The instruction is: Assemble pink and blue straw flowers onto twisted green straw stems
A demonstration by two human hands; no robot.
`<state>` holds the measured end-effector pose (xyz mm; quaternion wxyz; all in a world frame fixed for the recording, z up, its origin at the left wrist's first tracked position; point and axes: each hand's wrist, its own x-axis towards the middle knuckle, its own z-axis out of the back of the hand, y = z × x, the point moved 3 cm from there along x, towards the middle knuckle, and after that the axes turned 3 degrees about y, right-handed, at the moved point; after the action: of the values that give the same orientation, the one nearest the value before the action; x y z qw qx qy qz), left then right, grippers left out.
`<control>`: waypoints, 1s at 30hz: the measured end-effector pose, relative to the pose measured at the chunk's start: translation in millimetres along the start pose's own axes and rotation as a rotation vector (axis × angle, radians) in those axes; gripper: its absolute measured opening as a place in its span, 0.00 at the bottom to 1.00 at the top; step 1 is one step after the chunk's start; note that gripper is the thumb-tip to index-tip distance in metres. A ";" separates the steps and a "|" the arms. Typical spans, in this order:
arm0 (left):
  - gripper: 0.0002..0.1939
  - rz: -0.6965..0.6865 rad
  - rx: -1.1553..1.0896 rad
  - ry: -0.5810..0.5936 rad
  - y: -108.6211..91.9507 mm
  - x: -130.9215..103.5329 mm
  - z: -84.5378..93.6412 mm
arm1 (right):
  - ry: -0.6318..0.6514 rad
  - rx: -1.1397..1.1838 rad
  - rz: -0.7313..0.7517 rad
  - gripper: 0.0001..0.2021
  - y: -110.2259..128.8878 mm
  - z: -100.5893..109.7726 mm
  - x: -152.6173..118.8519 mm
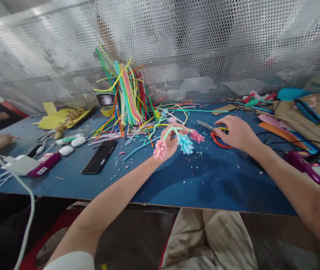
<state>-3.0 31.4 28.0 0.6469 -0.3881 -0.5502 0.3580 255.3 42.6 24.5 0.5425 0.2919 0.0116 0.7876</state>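
Note:
My left hand (169, 144) is closed round the green stems of a pipe-cleaner flower sprig near the middle of the blue table (160, 183). From it hang a light pink bloom (160, 149), a blue bloom (185, 144) and a darker pink bloom (197, 136). To the right, my right hand (233, 132) rests over the scissors (219, 138), its fingers on the red and yellow handles. The scissors lie with their blades pointing left, towards the flowers. My right fingertips are partly hidden behind the hand.
Behind stands a bundle of colourful pipe cleaners (127, 95) before a perforated metal screen (190, 48). At left are a black phone (99, 157), a purple power strip (45, 165), cables and another person's hand. A second purple strip (313, 168) and cardboard lie at right.

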 end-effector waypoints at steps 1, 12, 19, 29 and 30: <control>0.09 -0.016 -0.021 0.052 2.7 -0.6 -2.5 | 0.034 0.181 0.024 0.15 10.3 -0.5 -1.6; 0.11 -0.179 -0.061 0.244 2.1 -2.3 -8.5 | 0.342 1.330 -0.085 0.13 74.9 -28.8 -24.9; 0.22 0.069 -0.135 0.186 47.2 26.6 12.5 | 0.062 1.123 -0.005 0.14 55.2 -19.5 -18.7; 0.10 -0.555 0.412 -0.150 -14.4 12.2 29.7 | -0.365 0.393 0.160 0.09 59.0 2.6 -26.1; 0.11 -0.624 0.504 -0.005 -21.2 5.8 20.1 | -0.377 0.372 0.180 0.09 61.0 2.9 -27.0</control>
<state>-21.3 29.3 51.4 0.7982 -0.0309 -0.5381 0.2690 211.5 -6.6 35.3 0.3998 0.5279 0.0289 0.7488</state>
